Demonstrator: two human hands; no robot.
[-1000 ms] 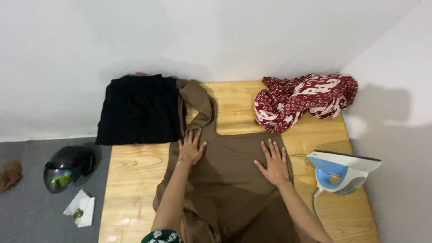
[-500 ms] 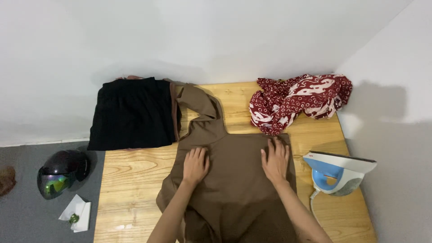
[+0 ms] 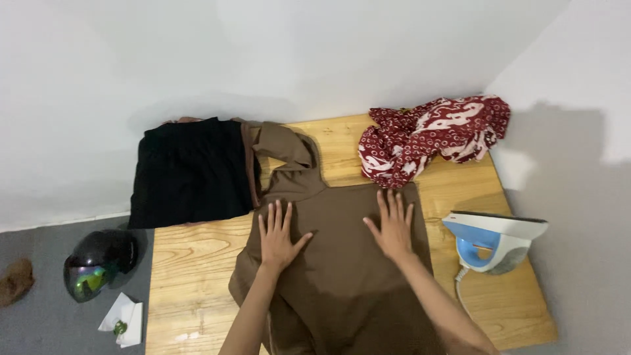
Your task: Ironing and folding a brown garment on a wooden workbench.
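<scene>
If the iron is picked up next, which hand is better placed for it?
Probably the right hand. It lies flat on the brown garment near its right edge, and the blue and white iron stands just beyond that edge. The left hand would have to cross over the right arm.

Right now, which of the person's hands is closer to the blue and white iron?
The right hand. It lies flat on the brown garment, just left of the iron. The left hand presses the same cloth farther left.
</scene>
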